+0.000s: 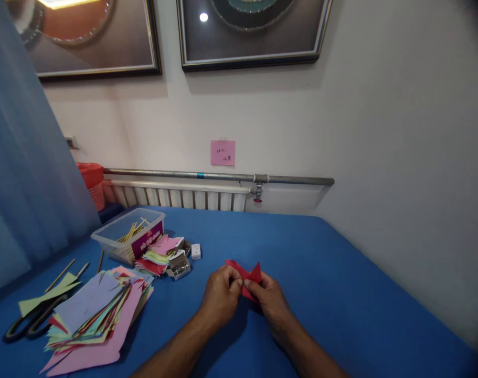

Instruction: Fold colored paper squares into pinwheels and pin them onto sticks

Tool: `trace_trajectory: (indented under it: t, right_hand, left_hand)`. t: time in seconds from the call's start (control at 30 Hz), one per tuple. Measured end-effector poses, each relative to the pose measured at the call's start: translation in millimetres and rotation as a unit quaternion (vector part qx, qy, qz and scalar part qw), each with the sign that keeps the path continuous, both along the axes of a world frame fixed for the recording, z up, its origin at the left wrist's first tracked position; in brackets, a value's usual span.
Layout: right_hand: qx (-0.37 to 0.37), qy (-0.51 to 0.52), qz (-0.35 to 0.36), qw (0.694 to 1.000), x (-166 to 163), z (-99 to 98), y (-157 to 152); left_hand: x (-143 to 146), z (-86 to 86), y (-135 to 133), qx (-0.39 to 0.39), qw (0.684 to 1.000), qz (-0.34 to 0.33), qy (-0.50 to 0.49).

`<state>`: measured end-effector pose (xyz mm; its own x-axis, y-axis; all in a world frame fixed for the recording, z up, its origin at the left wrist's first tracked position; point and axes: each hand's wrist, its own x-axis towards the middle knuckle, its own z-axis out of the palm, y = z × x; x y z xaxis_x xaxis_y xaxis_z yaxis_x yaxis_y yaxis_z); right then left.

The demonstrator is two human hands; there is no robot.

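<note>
A piece of red paper (247, 274) with pointed corners is held between my two hands, a little above the blue table surface. My left hand (223, 291) pinches its left side, thumb and fingers pressed together. On the right side, my right hand (271, 299) grips the paper with the thumb on top and the fingers behind. The thumbs nearly meet at the middle of the paper. Whether anything small sits between the fingertips is hidden.
Left of my hands lie a stack of coloured paper (93, 310), black-handled scissors (40, 320), small paper pieces (160, 254), an opened box of metal pins or clips (179, 266), a small white box (195, 252) and a clear plastic tub (128, 236) with thin sticks. A radiator (183, 197) stands behind.
</note>
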<state>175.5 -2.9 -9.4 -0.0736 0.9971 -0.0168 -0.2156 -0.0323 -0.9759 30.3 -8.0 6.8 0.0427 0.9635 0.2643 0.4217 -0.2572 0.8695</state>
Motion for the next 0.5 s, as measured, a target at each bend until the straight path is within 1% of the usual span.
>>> trace_trajectory:
  t: [0.13,0.23,0.5]
  right_hand:
    - [0.016,0.012,0.025,0.999,-0.4,2.3,-2.0]
    - [0.026,0.012,0.029,0.999,-1.9,2.0,-2.5]
    - [0.01,-0.013,-0.012,1.0,0.5,-5.2,1.3]
  left_hand:
    - [-0.1,0.2,0.5,-0.008,1.0,0.009,-0.009]
    - [0.7,-1.2,1.3,-0.017,1.0,0.01,-0.024]
    - [1.8,-3.8,0.4,0.009,0.997,-0.009,-0.072]
